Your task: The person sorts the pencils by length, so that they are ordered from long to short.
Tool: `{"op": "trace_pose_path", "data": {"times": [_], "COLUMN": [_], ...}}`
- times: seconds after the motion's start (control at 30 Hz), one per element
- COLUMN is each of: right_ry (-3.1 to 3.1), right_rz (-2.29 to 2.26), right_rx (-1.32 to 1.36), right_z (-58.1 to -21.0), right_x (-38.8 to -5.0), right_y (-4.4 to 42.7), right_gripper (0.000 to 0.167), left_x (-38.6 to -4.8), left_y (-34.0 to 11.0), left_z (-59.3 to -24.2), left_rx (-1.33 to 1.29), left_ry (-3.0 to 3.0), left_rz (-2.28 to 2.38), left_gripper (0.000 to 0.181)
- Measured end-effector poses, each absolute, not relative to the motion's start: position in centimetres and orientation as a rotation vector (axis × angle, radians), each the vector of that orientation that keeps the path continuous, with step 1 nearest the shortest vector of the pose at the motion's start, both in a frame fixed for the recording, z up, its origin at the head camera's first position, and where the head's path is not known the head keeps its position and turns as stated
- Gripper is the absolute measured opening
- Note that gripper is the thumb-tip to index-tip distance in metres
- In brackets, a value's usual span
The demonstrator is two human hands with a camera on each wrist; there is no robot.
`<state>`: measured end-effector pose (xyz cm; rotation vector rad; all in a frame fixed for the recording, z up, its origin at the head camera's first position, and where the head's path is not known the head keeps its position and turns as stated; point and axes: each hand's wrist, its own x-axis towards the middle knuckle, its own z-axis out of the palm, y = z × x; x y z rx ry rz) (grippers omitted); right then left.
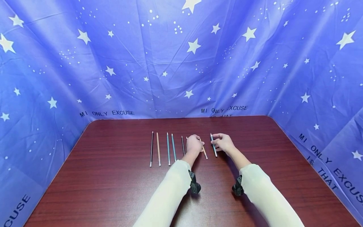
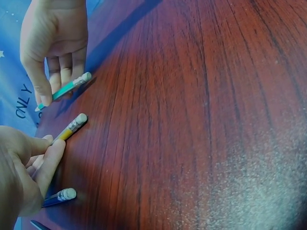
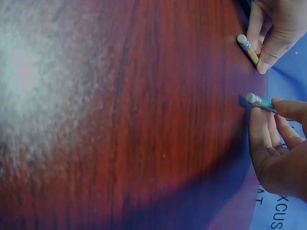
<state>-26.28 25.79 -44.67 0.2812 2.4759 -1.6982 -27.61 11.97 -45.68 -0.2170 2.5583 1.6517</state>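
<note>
My left hand [image 1: 194, 145] pinches a natural-wood pencil [image 1: 204, 153] between thumb and fingers; its eraser end points toward me. To the right, my right hand [image 1: 224, 143] holds a teal pencil [image 1: 214, 149] between thumb and fingers, tip away from me. The left wrist view shows both pencils' white erasers and metal bands, plus the end of a dark blue pencil [image 2: 60, 197] beside the left hand. Left of my hands lie a dark pencil [image 1: 183, 145] and another pencil tip [image 1: 187, 137], mostly hidden by the left hand.
Farther left on the reddish-brown wooden table [image 1: 113, 183], a black pencil [image 1: 151, 149], a natural-wood pencil [image 1: 158, 149] and two teal pencils [image 1: 168, 149] lie roughly parallel. A blue star-patterned cloth [image 1: 167, 63] hangs behind the table and along both sides.
</note>
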Motion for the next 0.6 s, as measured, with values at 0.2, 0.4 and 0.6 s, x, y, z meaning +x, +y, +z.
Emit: {"op": "trace_pose_path", "data": {"times": [0.2, 0.4, 0.6], "right_ry": [2.503, 2.577, 2.631], "right_rz": [-1.673, -1.612, -1.553], "right_rx": [0.293, 0.264, 0.285], "right_z": [-44.86, -44.96, -45.33], "right_x": [-26.24, -26.23, -26.28], "right_y": [25.52, 25.19, 24.94], "right_gripper": [0.040, 0.037, 0.034], "left_x": [-27.59, -27.61, -27.66], "left_y": [11.92, 11.91, 11.86], "left_z": [-45.64, -45.57, -45.63], "left_rx": [-0.226, -0.217, -0.215], "left_ry": [2.556, 2.539, 2.530], "left_rz": [1.637, 1.665, 1.670], "left_gripper": [0.021, 0.020, 0.020]}}
